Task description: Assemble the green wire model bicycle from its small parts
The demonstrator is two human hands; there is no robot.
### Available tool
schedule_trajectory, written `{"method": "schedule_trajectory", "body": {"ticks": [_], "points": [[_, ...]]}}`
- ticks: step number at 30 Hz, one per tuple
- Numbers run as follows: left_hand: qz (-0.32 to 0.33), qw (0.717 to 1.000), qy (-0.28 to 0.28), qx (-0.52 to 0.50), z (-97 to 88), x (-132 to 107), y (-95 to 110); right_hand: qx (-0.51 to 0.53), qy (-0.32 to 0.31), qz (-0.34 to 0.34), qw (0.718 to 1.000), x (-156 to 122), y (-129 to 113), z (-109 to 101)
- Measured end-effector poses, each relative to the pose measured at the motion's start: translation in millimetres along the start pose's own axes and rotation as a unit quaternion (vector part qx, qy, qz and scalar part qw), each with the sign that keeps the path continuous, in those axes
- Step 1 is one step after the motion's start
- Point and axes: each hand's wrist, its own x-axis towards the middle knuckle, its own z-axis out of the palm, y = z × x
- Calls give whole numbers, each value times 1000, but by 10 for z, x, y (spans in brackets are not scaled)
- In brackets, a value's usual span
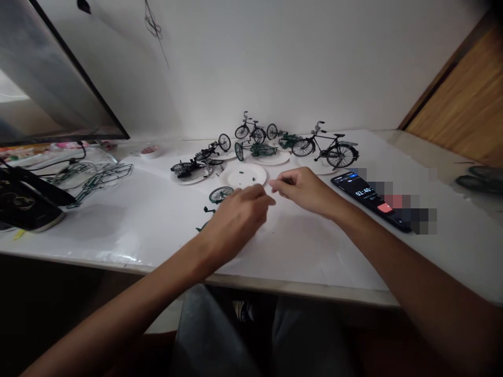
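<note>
Steadying my left hand [244,212] and right hand [302,188] should help; both curl, whether gripping anything I can't tell, the plate [247,176] just beyond.

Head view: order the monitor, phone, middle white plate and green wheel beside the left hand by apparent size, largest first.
1. Monitor, cut off by the frame
2. Phone
3. Middle white plate
4. Green wheel
Apparent size only; differing nearness leaves true sizes unsure.

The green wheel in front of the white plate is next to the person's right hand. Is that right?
Not quite: the head view shows the green wheel in front of the white plate is next to the left hand.
</note>
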Motion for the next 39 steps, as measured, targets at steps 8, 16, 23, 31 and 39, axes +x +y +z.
{"method": "schedule_trajectory", "body": {"ticks": [8,16,23,31,39], "points": [[-72,960,196,-188,-107,-69,-262,348,-101,124,924,-127,-242,171],[-135,910,209,-331,-31,-2,-246,477,-84,148,863,-78,-215,244],[-159,929,110,-316,-34,75,-434,344,-15,140,928,-53,-119,252],[-109,992,54,-17,-343,142,-764,1,171,12,985,77,112,42],[-50,993,-81,73,118,644,-1285,-48,138,-5,989,71,139,99]]}}
